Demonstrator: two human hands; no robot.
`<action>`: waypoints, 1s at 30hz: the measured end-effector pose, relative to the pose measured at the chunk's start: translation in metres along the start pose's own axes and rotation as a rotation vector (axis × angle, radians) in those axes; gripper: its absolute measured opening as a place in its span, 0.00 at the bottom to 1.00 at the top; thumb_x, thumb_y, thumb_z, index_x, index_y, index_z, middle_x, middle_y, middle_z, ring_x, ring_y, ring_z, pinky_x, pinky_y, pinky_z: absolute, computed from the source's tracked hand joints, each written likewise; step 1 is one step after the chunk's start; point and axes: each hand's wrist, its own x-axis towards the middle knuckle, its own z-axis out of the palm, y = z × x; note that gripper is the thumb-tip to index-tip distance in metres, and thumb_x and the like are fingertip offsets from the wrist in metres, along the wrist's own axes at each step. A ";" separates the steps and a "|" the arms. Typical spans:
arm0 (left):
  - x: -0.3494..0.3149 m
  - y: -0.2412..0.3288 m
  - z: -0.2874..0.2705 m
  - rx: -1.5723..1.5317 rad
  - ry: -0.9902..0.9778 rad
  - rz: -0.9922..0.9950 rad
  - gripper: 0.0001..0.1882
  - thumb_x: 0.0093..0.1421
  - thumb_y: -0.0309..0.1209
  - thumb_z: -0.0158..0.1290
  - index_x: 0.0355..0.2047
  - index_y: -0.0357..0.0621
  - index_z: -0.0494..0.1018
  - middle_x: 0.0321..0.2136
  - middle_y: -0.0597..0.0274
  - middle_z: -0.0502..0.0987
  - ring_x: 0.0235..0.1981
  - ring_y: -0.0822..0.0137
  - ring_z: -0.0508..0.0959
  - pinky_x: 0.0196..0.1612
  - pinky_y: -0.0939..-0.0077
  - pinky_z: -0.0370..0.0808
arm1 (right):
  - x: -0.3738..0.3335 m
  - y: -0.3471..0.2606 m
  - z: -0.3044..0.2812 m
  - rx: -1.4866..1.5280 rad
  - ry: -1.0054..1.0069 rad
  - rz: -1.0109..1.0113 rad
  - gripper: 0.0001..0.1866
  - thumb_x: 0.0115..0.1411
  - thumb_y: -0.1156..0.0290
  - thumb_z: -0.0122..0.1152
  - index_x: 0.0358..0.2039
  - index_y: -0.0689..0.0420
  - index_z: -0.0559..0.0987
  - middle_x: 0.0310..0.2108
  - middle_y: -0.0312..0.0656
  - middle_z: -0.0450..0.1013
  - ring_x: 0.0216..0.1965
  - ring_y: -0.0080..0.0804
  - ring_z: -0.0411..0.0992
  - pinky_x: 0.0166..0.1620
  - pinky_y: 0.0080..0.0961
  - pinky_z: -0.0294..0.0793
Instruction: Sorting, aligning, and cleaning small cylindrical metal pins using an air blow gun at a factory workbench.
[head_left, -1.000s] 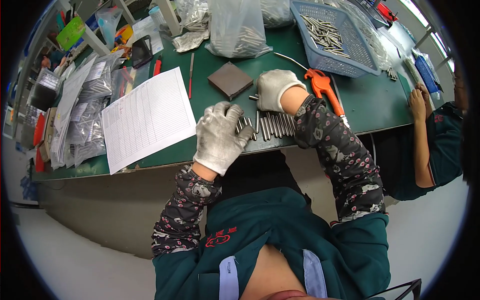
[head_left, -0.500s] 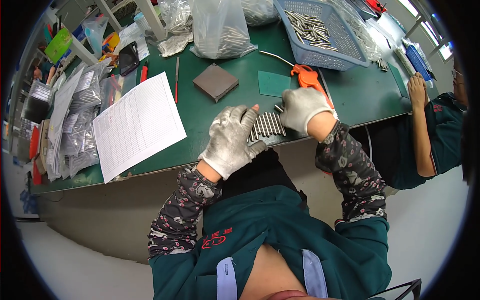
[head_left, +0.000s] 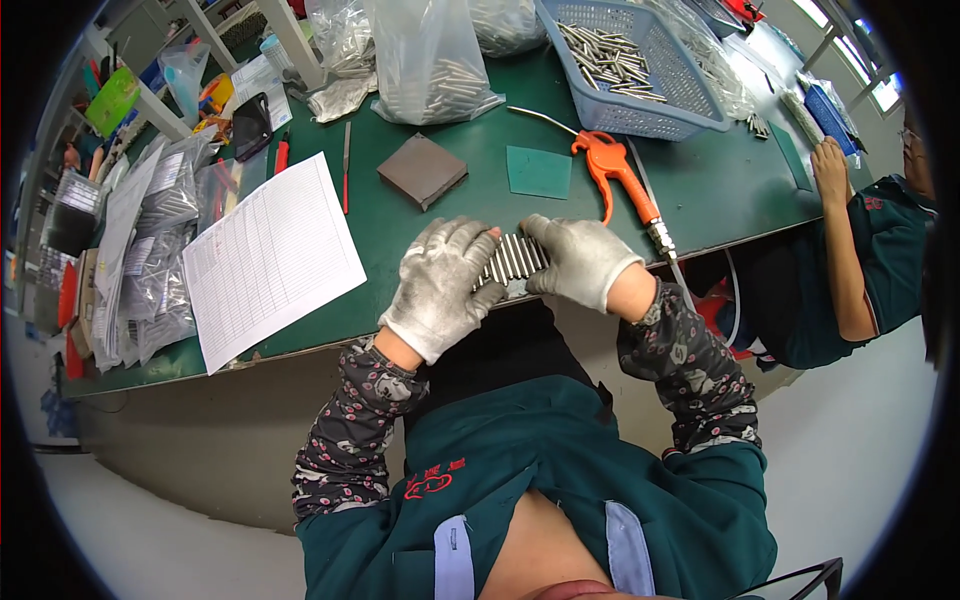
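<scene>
A row of short shiny metal pins [head_left: 513, 259] stands side by side at the near edge of the green table, in front of me. My left hand [head_left: 441, 285], in a worn grey-white glove, closes round the row's left end, thumb low and fingers along the top. At the right end, my right hand [head_left: 583, 262], gloved the same way, curves its thumb and fingers against the pins. The two hands squeeze the row between them. The outermost pins are partly hidden by the gloves. Beyond the hands lie a brown square block [head_left: 422, 171] and a flat green rectangular piece [head_left: 539, 172].
An orange air blow gun [head_left: 622, 178] with a hose lies right of my hands. Behind are a blue basket [head_left: 690, 115] of loose pins and a plastic bag [head_left: 430, 60] of pins. A printed sheet [head_left: 275, 265] lies left. A co-worker's hand [head_left: 831, 175] rests on the table at right.
My right hand has come down from above the row, where it held a single pin, to the row's right end. The blow gun's handle, partly covered before, now shows fully. My left hand stays at the row.
</scene>
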 end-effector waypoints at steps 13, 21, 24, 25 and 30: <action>-0.022 -0.015 -0.024 0.124 -0.086 0.014 0.30 0.46 0.43 0.57 0.50 0.45 0.69 0.46 0.54 0.70 0.50 0.54 0.69 0.55 0.56 0.66 | 0.014 -0.022 0.020 0.065 0.106 -0.148 0.25 0.46 0.58 0.66 0.42 0.57 0.72 0.29 0.50 0.74 0.33 0.52 0.74 0.37 0.42 0.72; -0.006 0.002 -0.037 0.103 -0.219 0.171 0.38 0.39 0.49 0.63 0.52 0.54 0.69 0.53 0.55 0.68 0.56 0.50 0.65 0.59 0.50 0.58 | 0.010 0.014 -0.075 0.101 0.326 -0.136 0.21 0.50 0.55 0.61 0.41 0.54 0.76 0.32 0.48 0.76 0.36 0.46 0.75 0.39 0.38 0.73; -0.003 -0.005 -0.028 0.100 -0.331 0.202 0.40 0.39 0.51 0.62 0.54 0.56 0.66 0.55 0.53 0.66 0.56 0.47 0.65 0.58 0.48 0.60 | 0.040 0.046 -0.118 -0.013 0.473 -0.044 0.18 0.50 0.57 0.60 0.38 0.53 0.78 0.29 0.47 0.76 0.35 0.45 0.75 0.40 0.38 0.73; -0.003 -0.005 -0.029 0.096 -0.323 0.183 0.40 0.38 0.51 0.63 0.54 0.58 0.66 0.55 0.54 0.66 0.56 0.49 0.66 0.58 0.48 0.60 | 0.053 0.061 -0.130 -0.149 0.476 0.048 0.16 0.50 0.59 0.59 0.38 0.53 0.78 0.30 0.47 0.76 0.36 0.46 0.75 0.41 0.39 0.73; 0.004 -0.003 -0.031 0.070 -0.363 0.164 0.41 0.36 0.51 0.64 0.53 0.59 0.67 0.55 0.55 0.66 0.56 0.50 0.66 0.58 0.47 0.60 | 0.093 0.140 -0.173 -0.408 -0.142 0.463 0.30 0.50 0.67 0.57 0.57 0.44 0.69 0.49 0.49 0.72 0.51 0.44 0.71 0.51 0.36 0.71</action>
